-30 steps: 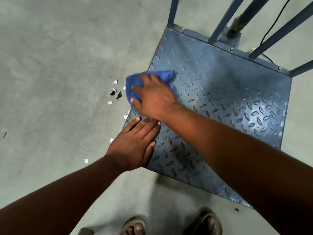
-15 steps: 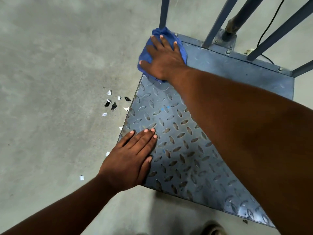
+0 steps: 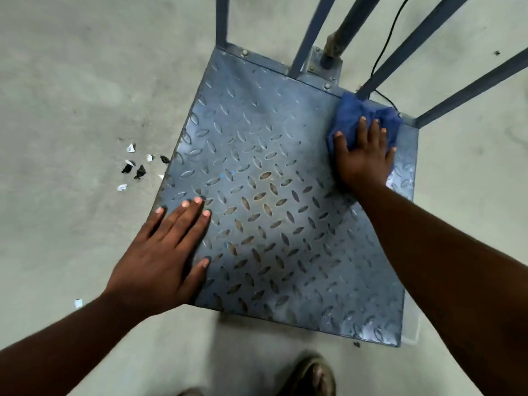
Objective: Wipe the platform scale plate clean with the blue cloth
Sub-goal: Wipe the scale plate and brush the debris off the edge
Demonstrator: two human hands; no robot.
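Note:
The platform scale plate (image 3: pixel 274 172) is a blue-grey metal sheet with a raised diamond tread, lying low on the concrete floor. A crumpled blue cloth (image 3: pixel 363 112) rests at the plate's far right corner, against the foot of a blue frame bar. My right hand (image 3: pixel 364 155) presses flat on the cloth, fingers spread over it. My left hand (image 3: pixel 168 252) lies palm down on the plate's near left corner, fingers apart, holding nothing.
Blue metal frame bars (image 3: pixel 428 30) and a post (image 3: pixel 343 27) rise from the plate's far edge, with a black cable (image 3: pixel 385 47) behind them. Torn white and black scraps (image 3: pixel 134 167) litter the floor left of the plate. My sandalled foot (image 3: pixel 311 375) stands below the near edge.
My right hand has swept the cloth from the plate's left edge up to the far left corner, then across the far edge to the far right corner. My left hand has stayed put.

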